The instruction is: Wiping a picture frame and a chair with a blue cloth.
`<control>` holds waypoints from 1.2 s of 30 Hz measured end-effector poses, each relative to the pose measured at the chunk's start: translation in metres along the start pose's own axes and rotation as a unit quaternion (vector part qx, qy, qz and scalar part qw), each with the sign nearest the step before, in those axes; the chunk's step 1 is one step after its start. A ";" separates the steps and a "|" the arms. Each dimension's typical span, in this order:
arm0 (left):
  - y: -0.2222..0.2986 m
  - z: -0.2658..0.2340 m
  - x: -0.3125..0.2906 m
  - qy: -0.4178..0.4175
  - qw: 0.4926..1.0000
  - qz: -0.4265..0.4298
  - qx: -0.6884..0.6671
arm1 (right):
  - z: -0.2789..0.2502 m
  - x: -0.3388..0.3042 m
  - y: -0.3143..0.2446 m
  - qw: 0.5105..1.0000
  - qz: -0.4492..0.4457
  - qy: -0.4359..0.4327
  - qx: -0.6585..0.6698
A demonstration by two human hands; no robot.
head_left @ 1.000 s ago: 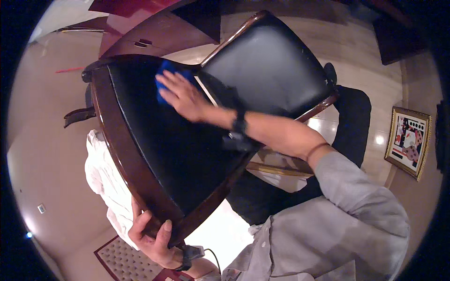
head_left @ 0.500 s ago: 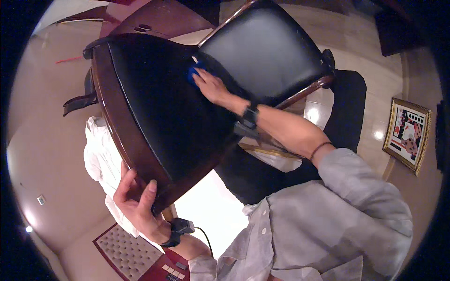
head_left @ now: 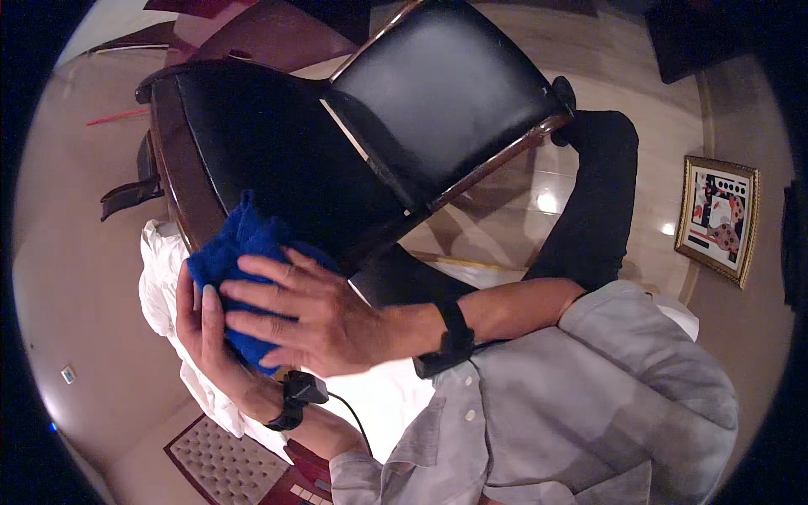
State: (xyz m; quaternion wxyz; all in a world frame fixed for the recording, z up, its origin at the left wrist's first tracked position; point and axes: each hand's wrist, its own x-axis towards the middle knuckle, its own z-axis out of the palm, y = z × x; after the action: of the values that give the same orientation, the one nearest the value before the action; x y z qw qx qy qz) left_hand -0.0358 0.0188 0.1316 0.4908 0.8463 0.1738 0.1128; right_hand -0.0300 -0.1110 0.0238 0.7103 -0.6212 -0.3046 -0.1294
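A blue cloth [head_left: 240, 240] lies bunched over the near end of the chair's dark wooden top rail [head_left: 189, 185]. My right hand [head_left: 311, 316] presses it there, its fingers spread across the fabric. At the cloth's left edge, my left hand [head_left: 206, 337] is closed around the rail's near corner, thumb towards the fabric; cloth and right hand hide most of that grip. The chair's black padded backrest [head_left: 269, 151] is tilted in front of me. Beyond it, to the right, is the black seat [head_left: 446, 93], edged in wood.
White fabric [head_left: 160, 278] hangs left of the chair, and a bright white surface lies below my hands. A framed picture [head_left: 720, 219] is on the right wall. A tufted beige headboard-like panel [head_left: 223, 459] shows lower left. My dark trouser leg [head_left: 593, 202] stretches beside the seat.
My right hand has brought the blue cloth from the backrest's far side near the seat to the top rail's near end, beside my left hand. The view has shifted slightly.
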 end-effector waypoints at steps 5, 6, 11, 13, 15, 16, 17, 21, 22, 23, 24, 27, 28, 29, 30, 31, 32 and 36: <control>0.023 0.012 -0.013 0.055 0.995 -0.011 -0.087 | -0.004 -0.049 0.077 0.986 0.144 0.063 -0.054; 0.019 0.024 -0.006 0.072 0.992 -0.028 -0.098 | -0.013 -0.070 0.102 0.977 0.184 0.080 -0.075; 0.002 0.008 -0.001 -0.016 0.994 0.032 -0.100 | -0.004 -0.148 0.187 0.907 0.382 0.130 -0.116; 0.002 0.010 -0.002 0.000 0.996 0.021 -0.088 | -0.006 -0.137 0.177 0.899 0.405 0.117 -0.122; 0.000 0.014 -0.004 0.010 0.994 0.030 -0.104 | -0.001 -0.120 0.150 0.863 0.461 0.209 -0.010; 0.001 0.015 -0.004 0.024 0.992 0.038 -0.119 | 0.004 -0.114 0.133 0.892 0.386 0.229 -0.045; 0.001 0.014 -0.004 0.030 0.992 0.039 -0.120 | 0.004 -0.102 0.114 0.916 0.332 0.222 -0.044; 0.003 0.008 -0.003 0.027 0.996 0.019 -0.080 | -0.010 -0.063 0.075 0.963 0.191 0.185 -0.047; 0.000 0.006 -0.002 0.028 0.997 0.014 -0.067 | -0.011 -0.054 0.071 0.964 0.190 0.179 -0.047; -0.001 0.005 -0.002 0.035 0.997 0.011 -0.070 | -0.012 -0.045 0.070 0.975 0.153 0.158 -0.027; -0.001 0.006 -0.003 0.035 0.996 0.024 -0.083 | -0.013 -0.036 0.069 0.984 0.117 0.134 -0.006; 0.001 0.012 -0.008 0.053 0.994 0.029 -0.087 | -0.029 0.015 0.097 0.990 0.111 0.088 0.026; 0.001 0.009 -0.007 0.066 0.995 0.032 -0.074 | -0.041 0.038 0.101 0.970 0.236 0.052 0.011; 0.000 0.007 -0.004 0.019 0.993 0.029 -0.111 | -0.046 0.047 0.151 0.975 0.193 0.114 -0.010; 0.000 0.003 -0.005 0.034 0.993 0.028 -0.112 | -0.056 0.064 0.173 0.969 0.203 0.128 -0.058; 0.001 0.003 -0.006 0.030 0.994 0.022 -0.099 | -0.068 0.068 0.217 0.968 0.167 0.101 -0.159; 0.002 0.007 -0.004 0.020 0.996 0.014 -0.088 | -0.082 0.068 0.247 0.961 0.133 0.059 -0.233; -0.002 0.007 -0.012 0.037 0.998 0.039 -0.038 | -0.090 0.067 0.347 0.929 -0.077 -0.105 -0.346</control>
State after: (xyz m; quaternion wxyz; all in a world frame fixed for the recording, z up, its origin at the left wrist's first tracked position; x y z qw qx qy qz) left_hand -0.0445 0.0088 0.1264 0.5112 0.8284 0.1543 0.1694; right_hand 0.2424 -0.1173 -0.2193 0.4033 -0.8130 -0.3609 -0.2146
